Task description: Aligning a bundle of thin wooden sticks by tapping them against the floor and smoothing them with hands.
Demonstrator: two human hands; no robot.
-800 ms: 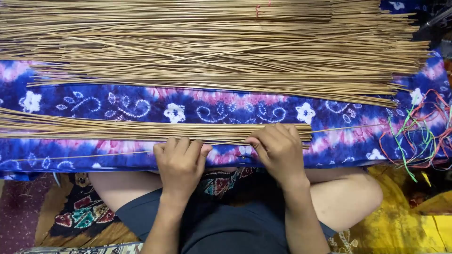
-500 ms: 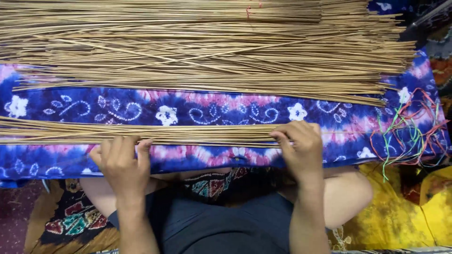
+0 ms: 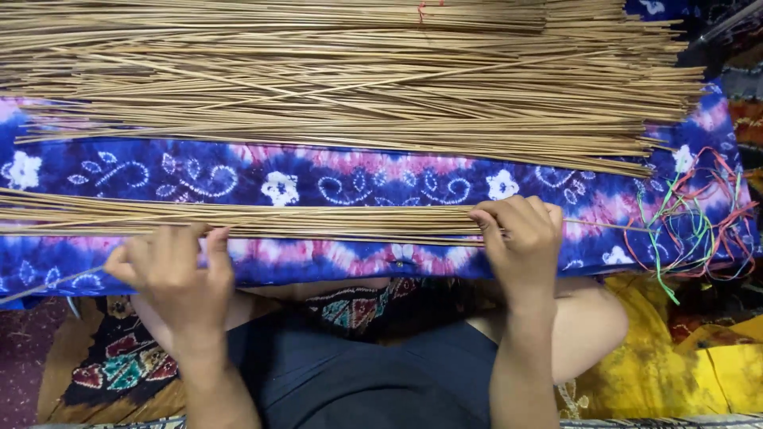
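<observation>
Nearest in, the left hand [image 3: 171,274] has slid out leftward since a moment ago, fingers curled, its grip pinching one thin stick [image 3: 60,280] drawn clear of the small bundle [image 3: 278,222]. The right hand [image 3: 520,242] has shifted right, its grip closed on the bundle's end, pinning it to the blue patterned cloth [image 3: 358,179]. So the sorting goes on. Beyond lies the big stick pile [image 3: 358,87], coloured threads [image 3: 691,218] far right.
</observation>
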